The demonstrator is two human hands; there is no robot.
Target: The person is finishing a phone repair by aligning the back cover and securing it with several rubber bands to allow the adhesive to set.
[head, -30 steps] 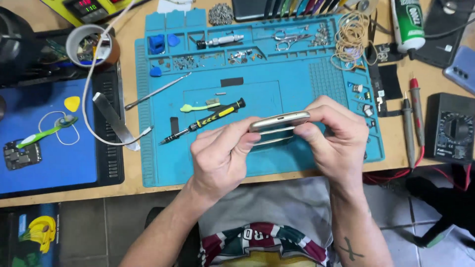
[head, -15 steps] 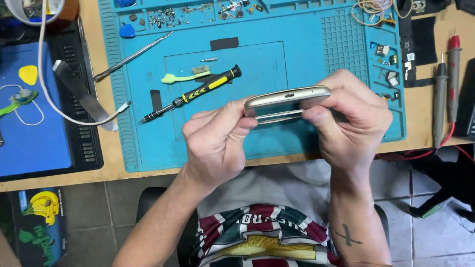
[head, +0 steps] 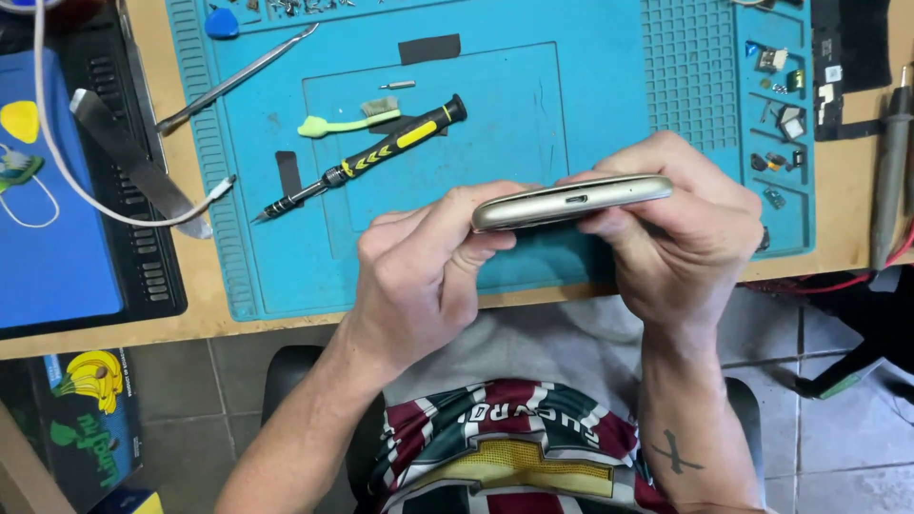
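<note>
A gold phone (head: 571,201) is held edge-on above the near part of the blue mat (head: 590,86), its port edge turned toward the camera. It is gripped at both ends: the left hand (head: 424,271) is closed on the left end, thumb pressed against the edge, and the right hand (head: 681,238) is closed on the right end, fingers wrapped over the top and underside. Both grips are narrow and filled by the phone, which is lifted clear of the surface (head: 838,247).

On the mat behind the phone a black and yellow screwdriver (head: 367,160) is laid at a slant, with a green brush (head: 347,119) just beside its handle. A metal spudger (head: 233,81) is seen further left, and a blue pick (head: 221,23) near the mat's top corner. Small parts (head: 781,119) are kept in the compartments at the mat's right side. A white cable (head: 114,214) is run over a metal blade (head: 138,162) at the left.
</note>
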